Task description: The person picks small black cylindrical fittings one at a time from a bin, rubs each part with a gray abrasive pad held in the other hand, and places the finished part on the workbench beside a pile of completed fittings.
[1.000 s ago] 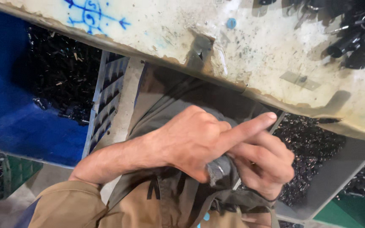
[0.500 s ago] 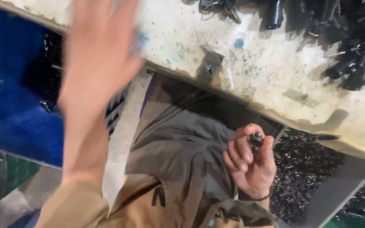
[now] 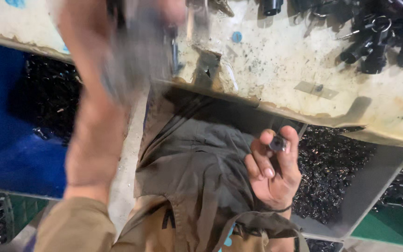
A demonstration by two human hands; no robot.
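The small dark cylindrical part sits pinched between thumb and forefinger of the right hand, held up below the front edge of the desk, over the person's lap. The fingers of that hand are curled closely around it, so the grip is narrow and firm.

The left hand is raised above the desk's near edge, left of the held part, and is too blurred to tell whether its fingers are spread or closed, or whether they carry anything.

As far as progress can be judged: one part is in hand and looks singled out. A pile of similar black parts lies on the desk, up and to the right of the held part. Bins of dark small pieces stand under the desk on the right of the held part, and a blue bin well to its left holds more. Judging by these heaps, much remains to handle, and the held part is not yet set down anywhere.
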